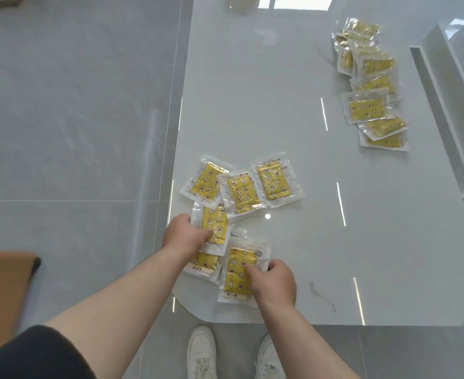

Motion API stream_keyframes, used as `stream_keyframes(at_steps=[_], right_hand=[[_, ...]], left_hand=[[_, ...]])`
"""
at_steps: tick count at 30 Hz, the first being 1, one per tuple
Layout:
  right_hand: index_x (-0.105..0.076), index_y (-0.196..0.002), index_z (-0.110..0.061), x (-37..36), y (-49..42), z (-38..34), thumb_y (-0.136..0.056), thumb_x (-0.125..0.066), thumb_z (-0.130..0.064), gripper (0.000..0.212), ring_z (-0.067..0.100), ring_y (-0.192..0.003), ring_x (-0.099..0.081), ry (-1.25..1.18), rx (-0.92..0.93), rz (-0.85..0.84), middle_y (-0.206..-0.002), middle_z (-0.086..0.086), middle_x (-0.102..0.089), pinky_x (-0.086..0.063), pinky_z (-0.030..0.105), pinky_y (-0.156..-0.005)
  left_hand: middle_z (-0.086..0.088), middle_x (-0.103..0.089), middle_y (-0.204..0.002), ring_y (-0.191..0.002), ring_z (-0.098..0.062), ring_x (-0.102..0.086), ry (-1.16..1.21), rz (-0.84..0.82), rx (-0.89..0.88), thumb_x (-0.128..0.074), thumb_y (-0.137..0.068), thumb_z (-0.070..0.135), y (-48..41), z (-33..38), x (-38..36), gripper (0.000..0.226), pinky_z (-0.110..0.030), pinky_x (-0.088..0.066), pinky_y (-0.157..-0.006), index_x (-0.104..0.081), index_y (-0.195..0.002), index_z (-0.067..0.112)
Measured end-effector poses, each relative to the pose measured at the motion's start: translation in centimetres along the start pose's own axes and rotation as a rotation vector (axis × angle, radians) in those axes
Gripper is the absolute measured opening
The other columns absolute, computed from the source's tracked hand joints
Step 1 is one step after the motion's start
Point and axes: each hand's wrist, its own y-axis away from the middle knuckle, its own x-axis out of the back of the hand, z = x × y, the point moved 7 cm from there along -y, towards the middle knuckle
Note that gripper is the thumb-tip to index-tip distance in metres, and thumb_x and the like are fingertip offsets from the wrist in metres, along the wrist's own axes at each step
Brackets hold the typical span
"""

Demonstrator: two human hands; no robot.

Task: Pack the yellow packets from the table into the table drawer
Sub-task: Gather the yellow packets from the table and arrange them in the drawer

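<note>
The yellow packets (241,192) lie in two groups on the white table (266,105). Near group (270,181), lower centre of the frame: three packets side by side and overlapping, with three more below them toward the table's near edge. The left hand (184,233) grips the middle packet (215,225) by its left side, thumb on top and fingers curled round the edge. This packet overlaps another packet (205,262) beside the wrist. The right hand (274,281) pinches the nearest packet (237,272) at its right edge, thumb pressed on the yellow face. Far group (373,88), upper right: an overlapping line of packets, well apart from both hands. A white raised unit (444,86) stands at the right edge; whether it is the drawer cannot be told. Two white shoes (200,351) stand on the grey tiled floor (75,105) at the bottom. A brown board (1,283) sits lower left.
</note>
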Motion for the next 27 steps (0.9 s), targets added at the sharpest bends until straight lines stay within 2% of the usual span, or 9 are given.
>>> stream_keyframes(at_steps=[2, 5, 7, 9, 12, 15, 18, 21, 27], right_hand=[[-0.059, -0.079, -0.016, 0.3, -0.2, 0.3, -0.088, -0.072, -0.032, 0.023, 0.012, -0.066, -0.059, -0.047, 0.034, -0.006, -0.077, -0.003, -0.064, -0.038, 0.025, -0.051], [-0.061, -0.085, -0.011, 0.8, -0.4, 0.8, -0.089, -0.072, -0.024, 0.018, 0.017, -0.072, -0.063, -0.163, 0.038, -0.014, -0.081, 0.002, -0.066, -0.049, 0.030, -0.060], [-0.062, -0.090, -0.011, 1.3, -0.5, 1.4, -0.089, -0.072, -0.020, 0.014, 0.019, -0.078, -0.067, -0.234, 0.021, -0.021, -0.087, 0.004, -0.069, -0.053, 0.032, -0.064], [-0.064, -0.092, -0.014, 1.6, -0.6, 1.6, -0.090, -0.070, -0.014, 0.007, 0.015, -0.079, -0.068, -0.298, 0.018, -0.034, -0.090, 0.002, -0.071, -0.050, 0.027, -0.059], [-0.065, -0.087, -0.019, 2.0, -0.8, 2.0, -0.092, -0.067, -0.008, 0.012, 0.015, -0.079, -0.069, -0.352, 0.005, -0.058, -0.090, 0.001, -0.072, -0.051, 0.026, -0.059], [-0.068, -0.089, -0.018, 2.1, -0.9, 2.2, -0.092, -0.066, -0.005, 0.013, 0.019, -0.080, -0.072, -0.387, -0.022, -0.094, -0.090, 0.002, -0.074, -0.058, 0.032, -0.067], [-0.071, -0.092, -0.015, 2.3, -1.0, 2.4, -0.092, -0.066, -0.004, 0.012, 0.023, -0.083, -0.074, -0.402, -0.036, -0.132, -0.091, 0.005, -0.076, -0.062, 0.042, -0.078], [-0.071, -0.098, -0.012, 2.6, -1.2, 2.8, -0.093, -0.066, -0.005, 0.010, 0.027, -0.085, -0.075, -0.435, -0.067, -0.164, -0.093, 0.006, -0.077, -0.062, 0.047, -0.079], [-0.071, -0.100, -0.012, 2.7, -1.5, 3.2, -0.093, -0.065, -0.003, 0.013, 0.027, -0.088, -0.075, -0.470, -0.070, -0.195, -0.096, 0.007, -0.078, -0.061, 0.047, -0.081]], left_hand=[[-0.007, -0.067, -0.091, -0.082, -0.026, -0.067, 0.084, -0.019, 0.007, -0.080, -0.076, 0.024, 0.0, -0.2, 0.2, 0.027, -0.041, -0.058, -0.071, -0.062, -0.091, 0.012], [-0.008, -0.068, -0.088, -0.078, -0.025, -0.067, 0.196, -0.050, 0.034, -0.079, -0.077, 0.010, 0.3, -0.5, 0.5, 0.020, -0.030, -0.051, -0.060, -0.063, -0.089, 0.011], [-0.010, -0.069, -0.090, -0.078, -0.024, -0.068, 0.242, -0.073, 0.054, -0.078, -0.078, 0.005, 0.7, -0.8, 0.7, 0.022, -0.028, -0.050, -0.057, -0.063, -0.094, 0.009], [-0.010, -0.069, -0.092, -0.078, -0.024, -0.068, 0.264, -0.091, 0.069, -0.077, -0.078, 0.001, 1.1, -1.3, 0.8, 0.024, -0.028, -0.050, -0.057, -0.062, -0.094, 0.009], [-0.010, -0.068, -0.091, -0.077, -0.022, -0.066, 0.265, -0.098, 0.071, -0.077, -0.077, -0.003, 1.6, -1.9, 0.6, 0.026, -0.028, -0.050, -0.059, -0.059, -0.089, 0.012], [-0.008, -0.068, -0.092, -0.077, -0.021, -0.066, 0.299, -0.106, 0.100, -0.077, -0.077, -0.004, 2.0, -2.4, 0.2, 0.028, -0.028, -0.048, -0.057, -0.061, -0.095, 0.010], [-0.010, -0.072, -0.092, -0.079, -0.025, -0.071, 0.353, -0.127, 0.142, -0.077, -0.077, -0.004, 2.2, -3.0, -0.2, 0.027, -0.033, -0.055, -0.062, -0.064, -0.099, 0.006], [-0.012, -0.076, -0.088, -0.077, -0.029, -0.074, 0.405, -0.143, 0.171, -0.074, -0.079, -0.006, 2.4, -3.6, -0.3, 0.021, -0.040, -0.060, -0.069, -0.067, -0.095, 0.004], [-0.008, -0.077, -0.089, -0.084, -0.028, -0.073, 0.420, -0.182, 0.140, -0.073, -0.081, 0.000, 2.8, -3.8, -0.4, 0.019, -0.043, -0.058, -0.079, -0.067, -0.097, 0.008]])
